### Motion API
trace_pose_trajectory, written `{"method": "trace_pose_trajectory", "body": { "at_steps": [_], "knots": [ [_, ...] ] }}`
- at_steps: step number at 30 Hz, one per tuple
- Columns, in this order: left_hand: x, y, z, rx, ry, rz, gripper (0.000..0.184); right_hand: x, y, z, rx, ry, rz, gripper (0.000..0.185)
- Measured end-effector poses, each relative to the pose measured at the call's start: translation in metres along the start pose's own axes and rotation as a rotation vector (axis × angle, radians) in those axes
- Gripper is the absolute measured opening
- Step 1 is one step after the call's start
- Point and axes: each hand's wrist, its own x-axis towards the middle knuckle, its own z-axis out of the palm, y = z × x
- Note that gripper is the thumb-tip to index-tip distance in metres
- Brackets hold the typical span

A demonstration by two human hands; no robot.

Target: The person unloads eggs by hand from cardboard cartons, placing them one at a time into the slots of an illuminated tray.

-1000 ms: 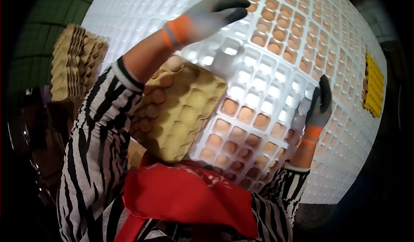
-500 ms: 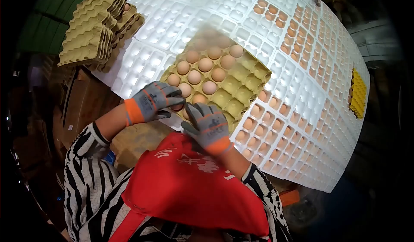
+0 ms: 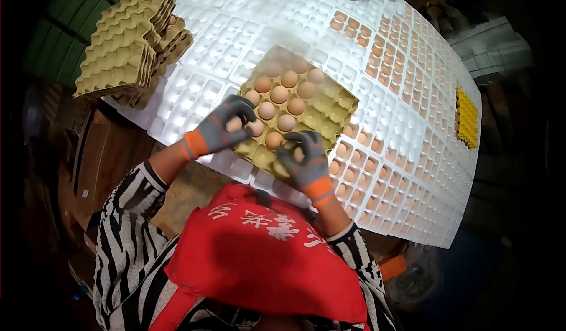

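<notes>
Now, on my screen, the left hand [image 3: 221,126], clasping one egg [image 3: 234,124], has parted from the right hand [image 3: 312,165], clasping another egg [image 3: 299,154], baring near cells of the pulp tray [image 3: 323,122].

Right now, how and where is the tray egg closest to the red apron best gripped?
Probably grip the egg around its exposed upper sides, coming down from above on the apron side: its lower part sits hidden in the tray, and cups nearer the apron look empty.

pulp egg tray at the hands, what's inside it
The pulp egg tray holds brown eggs, with empty cups along the right. Parts beneath the left hand and right hand are hidden.
</notes>
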Motion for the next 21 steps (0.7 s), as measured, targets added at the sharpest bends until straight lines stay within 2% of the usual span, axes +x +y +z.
{"method": "trace_pose_trajectory", "body": {
  "at_steps": [1,2,3,4,6,8,10,11,14,15,17,18,19,20,21],
  "knots": [
    [0.006,0.017,0.005,0.347,-0.115,0.051,0.027,0.004,-0.005,0.011,-0.234,-0.055,-0.006,0.040],
    [0.011,0.014,0.015,0.653,-0.243,0.089,0.032,0.009,-0.009,0.020,-0.466,-0.116,-0.008,0.040],
    [0.014,0.013,0.024,0.775,-0.300,0.093,0.034,0.015,-0.012,0.026,-0.495,-0.199,0.082,0.040],
    [0.018,0.013,0.028,0.899,-0.355,0.098,0.037,0.015,-0.014,0.022,-0.350,-0.178,0.131,0.043],
    [0.020,0.013,0.020,0.752,-0.290,-0.026,0.037,0.017,-0.014,0.008,-0.060,-0.133,0.220,0.049],
    [0.023,0.030,0.006,0.630,-0.152,-0.098,0.038,0.013,0.006,-0.008,0.730,-0.007,0.497,0.052],
    [0.029,0.041,0.000,0.680,-0.001,-0.091,0.040,0.016,0.020,-0.030,1.002,0.035,0.508,0.053],
    [0.035,0.035,-0.001,0.769,-0.060,-0.099,0.043,0.018,0.043,-0.029,0.895,-0.005,0.464,0.050],
    [0.045,0.018,0.017,0.909,-0.094,-0.055,0.044,0.037,0.044,-0.016,-0.169,0.178,-0.179,0.049],
    [0.046,0.015,0.021,0.915,-0.106,-0.060,0.046,0.040,0.025,-0.018,-0.234,0.017,0.061,0.046],
    [0.054,0.025,0.023,0.997,-0.203,-0.097,0.048,0.049,0.007,-0.015,-0.516,-0.096,0.043,0.055],
    [0.057,0.028,0.024,1.040,-0.248,-0.119,0.050,0.050,0.016,0.000,-0.548,-0.083,0.038,0.051],
    [0.056,0.005,0.031,1.157,-0.229,-0.086,0.055,0.060,0.008,0.006,-0.651,-0.220,0.090,0.045],
    [0.058,-0.002,0.036,1.175,-0.215,-0.090,0.053,0.058,0.026,0.028,-0.672,-0.152,0.062,0.040],
    [0.059,-0.003,0.038,1.173,-0.209,-0.095,0.050,0.061,0.024,0.030,-0.657,-0.196,0.070,0.039]
  ]
}}
